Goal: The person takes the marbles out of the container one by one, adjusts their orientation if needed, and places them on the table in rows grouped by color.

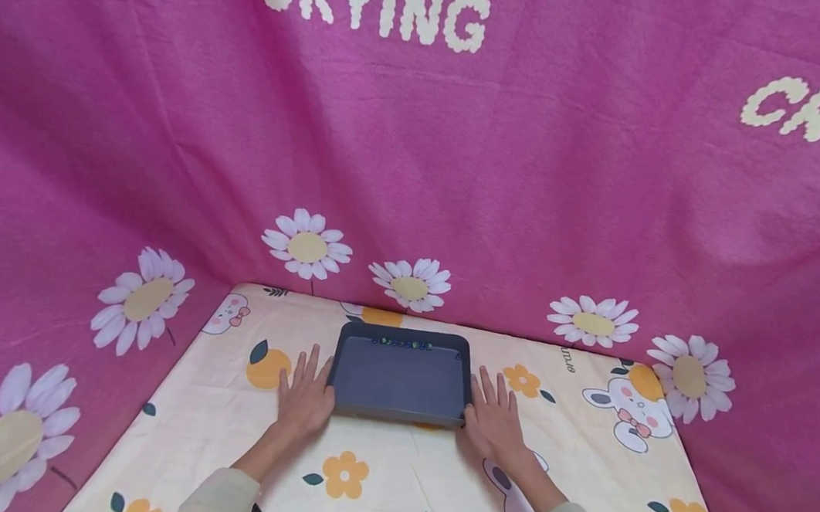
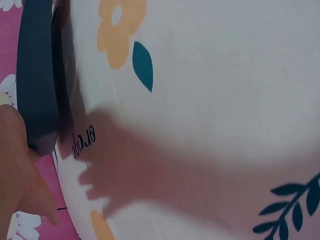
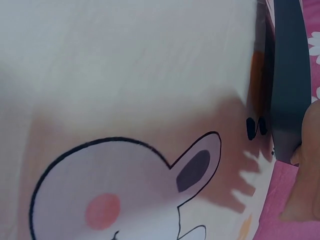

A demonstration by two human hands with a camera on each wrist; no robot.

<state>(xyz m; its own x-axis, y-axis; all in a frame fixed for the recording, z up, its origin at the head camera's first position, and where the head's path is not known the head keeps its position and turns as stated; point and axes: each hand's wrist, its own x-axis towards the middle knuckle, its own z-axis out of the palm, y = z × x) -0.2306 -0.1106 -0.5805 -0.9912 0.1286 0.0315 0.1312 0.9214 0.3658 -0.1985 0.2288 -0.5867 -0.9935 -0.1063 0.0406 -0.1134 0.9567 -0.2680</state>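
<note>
Both hands hold a dark grey rectangular tray (image 1: 395, 376) by its two short sides. My left hand (image 1: 306, 397) grips the left side, its other fingers spread outward. The right hand (image 1: 495, 422) grips the near right corner in a similar way. Small green and dark blue bits (image 1: 408, 343) lie in a row along the tray's far wall; their kind is too small to tell. In the left wrist view the tray's side (image 2: 37, 75) shows above the cloth, a hand at its corner. The right wrist view shows the tray's other end (image 3: 291, 80); fingers beneath it are mostly hidden.
A cream cloth (image 1: 387, 481) printed with orange flowers, fruit and rabbits covers the table. Pink curtains (image 1: 447, 169) with daisies and lettering hang behind and on both sides, close to the tray's far edge. Hand shadows (image 2: 130, 170) fall on the cloth.
</note>
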